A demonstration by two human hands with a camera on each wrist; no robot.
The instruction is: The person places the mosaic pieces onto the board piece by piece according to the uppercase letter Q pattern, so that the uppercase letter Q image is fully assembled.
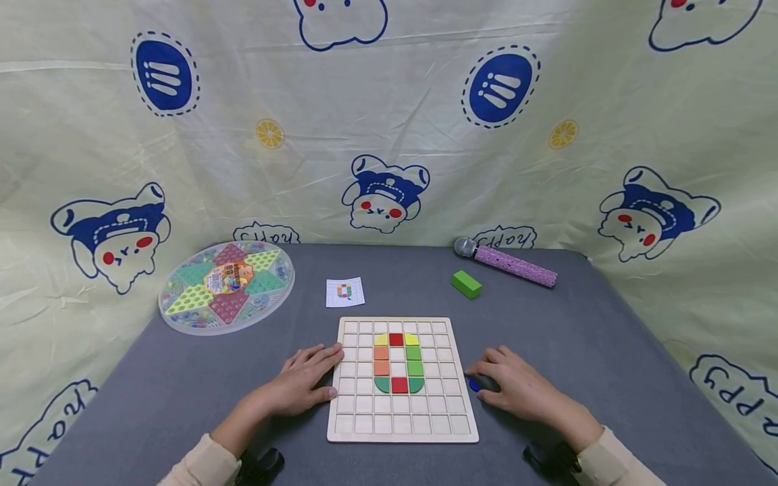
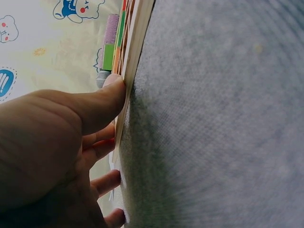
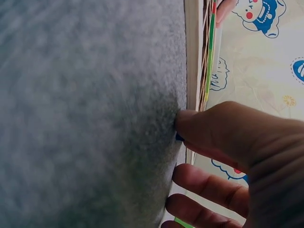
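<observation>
A pale wooden grid board [image 1: 392,424] lies on the table, with several coloured tiles forming an upright ring: red squares [image 1: 396,339], orange squares [image 1: 381,354], green squares [image 1: 414,368], and rounded yellow and dark green corners. My left hand [image 1: 302,378] rests at the board's left edge, fingers extended; its thumb [image 2: 107,97] touches the rim. Just off the board's right edge, my right hand [image 1: 519,383] pinches a small blue tile [image 1: 474,385] between thumb and index finger, low at the tabletop. In the right wrist view the thumb hides most of that blue tile [image 3: 179,137].
Beyond the board lies a small card [image 1: 344,293] printed with a coloured tile pattern. A round Chinese checkers board [image 1: 226,289] sits at back left. Back right are a green block [image 1: 466,285] and a glittery purple microphone [image 1: 513,264]. A printed cloth [image 1: 389,94] hangs behind the table.
</observation>
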